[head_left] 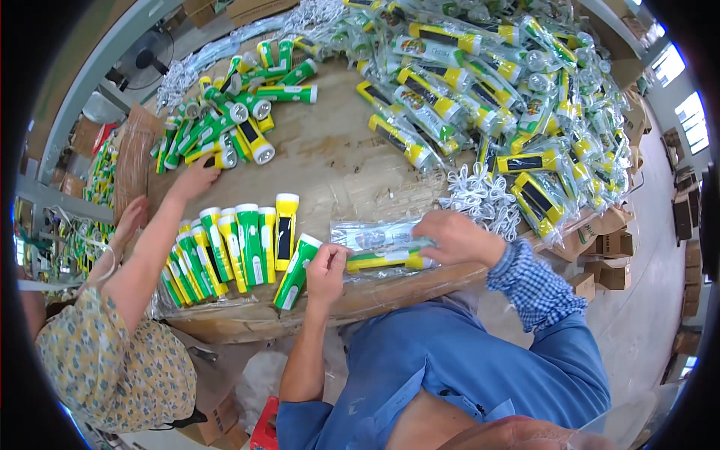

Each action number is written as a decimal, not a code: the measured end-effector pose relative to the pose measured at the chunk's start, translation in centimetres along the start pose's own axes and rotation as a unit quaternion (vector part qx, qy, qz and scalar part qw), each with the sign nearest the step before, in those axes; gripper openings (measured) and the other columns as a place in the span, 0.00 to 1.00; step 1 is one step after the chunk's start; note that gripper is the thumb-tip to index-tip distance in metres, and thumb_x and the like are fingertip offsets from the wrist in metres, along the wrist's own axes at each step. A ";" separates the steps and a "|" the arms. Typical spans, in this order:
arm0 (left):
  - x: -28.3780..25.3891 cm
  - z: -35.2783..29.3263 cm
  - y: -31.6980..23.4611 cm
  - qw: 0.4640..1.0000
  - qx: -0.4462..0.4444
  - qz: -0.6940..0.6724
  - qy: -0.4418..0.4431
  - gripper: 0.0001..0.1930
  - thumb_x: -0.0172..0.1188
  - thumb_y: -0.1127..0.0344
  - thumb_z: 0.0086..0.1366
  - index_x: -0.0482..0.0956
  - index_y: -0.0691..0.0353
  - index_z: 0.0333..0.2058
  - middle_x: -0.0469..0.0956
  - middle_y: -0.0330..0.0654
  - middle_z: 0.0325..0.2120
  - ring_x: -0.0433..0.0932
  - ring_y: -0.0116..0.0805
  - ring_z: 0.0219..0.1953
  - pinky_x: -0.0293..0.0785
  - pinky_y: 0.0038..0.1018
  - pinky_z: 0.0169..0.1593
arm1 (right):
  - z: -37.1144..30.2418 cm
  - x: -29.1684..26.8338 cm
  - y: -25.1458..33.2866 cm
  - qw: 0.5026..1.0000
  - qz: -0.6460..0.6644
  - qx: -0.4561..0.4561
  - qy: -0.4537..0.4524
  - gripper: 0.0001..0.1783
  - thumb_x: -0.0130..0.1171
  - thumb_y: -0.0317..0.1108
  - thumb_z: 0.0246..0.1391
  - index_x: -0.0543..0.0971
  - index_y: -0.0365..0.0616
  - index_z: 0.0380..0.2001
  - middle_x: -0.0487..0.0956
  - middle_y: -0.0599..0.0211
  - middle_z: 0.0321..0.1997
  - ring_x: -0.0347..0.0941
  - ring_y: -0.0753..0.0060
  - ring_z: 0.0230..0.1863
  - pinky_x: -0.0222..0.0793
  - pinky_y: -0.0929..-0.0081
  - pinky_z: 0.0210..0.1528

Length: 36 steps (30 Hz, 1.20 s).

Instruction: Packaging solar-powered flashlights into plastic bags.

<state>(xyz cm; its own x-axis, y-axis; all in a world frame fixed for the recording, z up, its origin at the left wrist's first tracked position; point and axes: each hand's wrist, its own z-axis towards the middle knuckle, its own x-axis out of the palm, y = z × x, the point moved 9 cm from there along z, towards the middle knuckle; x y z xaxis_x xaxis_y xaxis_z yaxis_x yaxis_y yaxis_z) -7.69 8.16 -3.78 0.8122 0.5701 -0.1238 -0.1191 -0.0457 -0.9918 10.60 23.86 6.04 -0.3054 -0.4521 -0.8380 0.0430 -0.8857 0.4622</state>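
My left hand (pixel 325 271) is closed at the table's front edge, between a green flashlight (pixel 298 271) and the left end of a clear plastic bag (pixel 367 234). What its fingers pinch is hidden. In or under the bag's near side lies a yellow-and-green flashlight (pixel 386 260). My right hand (pixel 452 237) bends over the bag's right end, fingers closed on the plastic. Left of my hands, several green and yellow flashlights (pixel 247 244) lie in a row, side by side.
A large heap of bagged flashlights (pixel 480 90) covers the far right, with white cords (pixel 484 201) beside it. Loose flashlights (pixel 225 124) are piled at the far left. A co-worker's hand (pixel 196 178) reaches that pile. Cardboard boxes (pixel 611 255) stand right of the table.
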 end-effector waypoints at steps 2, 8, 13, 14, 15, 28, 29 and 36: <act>1.3 1.1 0.9 0.986 -0.045 -0.150 0.052 0.12 0.53 0.62 0.76 0.78 0.66 0.40 0.83 0.44 0.40 0.81 0.33 0.44 0.76 0.30 0.51 | -0.2 3.6 -0.3 0.999 -0.018 -0.028 0.038 0.07 0.63 0.32 0.47 0.79 0.44 0.31 0.78 0.58 0.31 0.78 0.53 0.32 0.75 0.57 0.34; 1.5 2.2 5.5 0.965 -0.151 -0.209 0.048 0.21 0.43 0.54 0.80 0.74 0.70 0.47 0.82 0.52 0.44 0.82 0.40 0.49 0.76 0.36 0.57 | 0.1 -6.6 -5.4 0.987 -0.046 0.056 -0.144 0.05 0.62 0.28 0.50 0.81 0.45 0.32 0.78 0.62 0.30 0.77 0.54 0.31 0.74 0.59 0.32; 2.4 2.4 4.3 0.987 -0.092 -0.129 0.041 0.19 0.44 0.56 0.79 0.73 0.70 0.44 0.82 0.53 0.42 0.84 0.39 0.44 0.79 0.35 0.54 | 6.4 -25.2 -9.2 0.880 -0.370 -0.001 -0.297 0.06 0.60 0.28 0.48 0.81 0.49 0.32 0.76 0.64 0.29 0.76 0.58 0.30 0.72 0.63 0.28; 2.6 2.5 4.3 0.988 -0.088 -0.124 0.040 0.19 0.44 0.57 0.79 0.74 0.71 0.44 0.83 0.52 0.42 0.84 0.39 0.44 0.80 0.34 0.53 | 8.5 -27.4 -11.2 0.882 -0.388 0.017 -0.269 0.08 0.61 0.29 0.50 0.82 0.50 0.35 0.77 0.64 0.32 0.77 0.58 0.35 0.73 0.61 0.32; 2.8 2.7 4.2 0.989 -0.083 -0.120 0.039 0.18 0.45 0.57 0.79 0.74 0.71 0.43 0.83 0.52 0.41 0.84 0.38 0.43 0.80 0.34 0.53 | 10.2 -29.2 -12.9 0.881 -0.407 0.034 -0.240 0.10 0.61 0.29 0.51 0.83 0.50 0.38 0.79 0.64 0.35 0.78 0.58 0.39 0.74 0.59 0.37; 3.6 1.6 1.6 0.995 -0.096 0.020 -0.020 0.13 0.56 0.59 0.73 0.79 0.64 0.40 0.85 0.44 0.35 0.82 0.30 0.40 0.77 0.30 0.47 | 15.6 -23.7 -22.2 0.789 -0.579 0.208 0.011 0.23 0.56 0.49 0.64 0.80 0.49 0.56 0.81 0.56 0.56 0.78 0.56 0.55 0.74 0.53 0.54; 2.7 1.4 2.6 0.997 -0.061 0.055 -0.011 0.11 0.59 0.60 0.70 0.78 0.63 0.41 0.85 0.45 0.33 0.84 0.32 0.38 0.77 0.30 0.43 | 15.3 -22.9 -16.0 0.758 -0.633 0.124 -0.097 0.23 0.58 0.47 0.63 0.80 0.45 0.55 0.78 0.53 0.60 0.76 0.56 0.57 0.72 0.55 0.57; 5.0 2.5 -4.2 0.939 0.132 0.316 0.005 0.10 0.68 0.65 0.61 0.83 0.58 0.41 0.83 0.42 0.36 0.82 0.39 0.35 0.78 0.30 0.40 | 4.9 -1.7 -5.2 0.989 -0.094 0.108 0.041 0.23 0.69 0.44 0.52 0.83 0.46 0.49 0.83 0.56 0.47 0.79 0.53 0.50 0.74 0.62 0.54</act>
<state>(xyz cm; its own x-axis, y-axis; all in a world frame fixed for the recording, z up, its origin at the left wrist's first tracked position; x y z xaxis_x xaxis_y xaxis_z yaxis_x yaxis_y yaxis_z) -4.59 13.27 -0.20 0.5364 0.4898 -0.6873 -0.7158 -0.1674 -0.6779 6.26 29.76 6.51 -0.2107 -0.2971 -0.9313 -0.2131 -0.9158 0.3403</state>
